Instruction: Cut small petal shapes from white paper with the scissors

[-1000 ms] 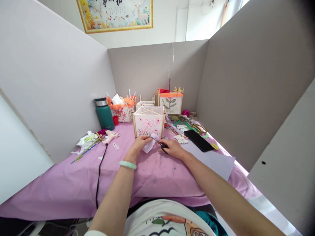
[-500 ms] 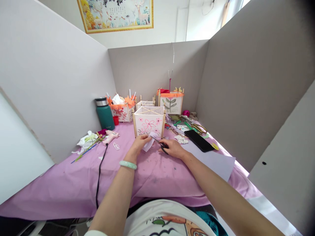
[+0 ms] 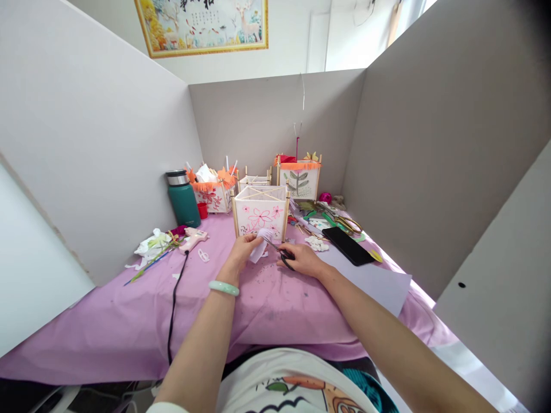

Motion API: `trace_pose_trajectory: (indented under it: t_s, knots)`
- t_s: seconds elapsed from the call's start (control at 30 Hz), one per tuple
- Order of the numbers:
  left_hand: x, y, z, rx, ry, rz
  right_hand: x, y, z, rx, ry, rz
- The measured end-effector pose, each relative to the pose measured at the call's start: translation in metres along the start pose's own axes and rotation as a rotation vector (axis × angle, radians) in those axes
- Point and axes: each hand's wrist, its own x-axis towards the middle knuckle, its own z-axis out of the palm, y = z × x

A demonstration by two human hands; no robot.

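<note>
Paper (image 3: 257, 251): fringed end's swung up and a touch toward 11 o'clock since the earlier frame; scissors (image 3: 286, 263) barely budged. It's just off the box's (image 3: 260, 213) 6 o'clock edge.
Left hand (image 3: 245, 249): pinching the paper.
Right hand (image 3: 303, 260): at the paper's 3 o'clock, fingers hooked through the scissors handles.
Blades: my worry, honestly. Snip too deep and the fringe could come off; left fingertips are close, so a slip might nick me. Floppy paper could fold instead of cutting.
Wall picture (image 3: 210, 28): 11 o'clock, black characters, tops cropped.
Flask (image 3: 185, 202): 10 o'clock, faint mark, can't read it.
</note>
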Motion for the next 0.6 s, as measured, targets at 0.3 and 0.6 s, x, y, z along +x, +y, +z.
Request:
trace_pose_trajectory:
  t_s: [0.3,0.6]
  knots:
    - [0.0020,-0.0020,-0.0023,-0.001,-0.030,-0.012,0.0002,0.0041,0.0021,0.006,0.007,-0.010]
    - [0.0016,-0.0019,-0.0018,-0.007,-0.016,-0.033,0.0001,0.0046,0.0022,-0.007,0.005,0.007]
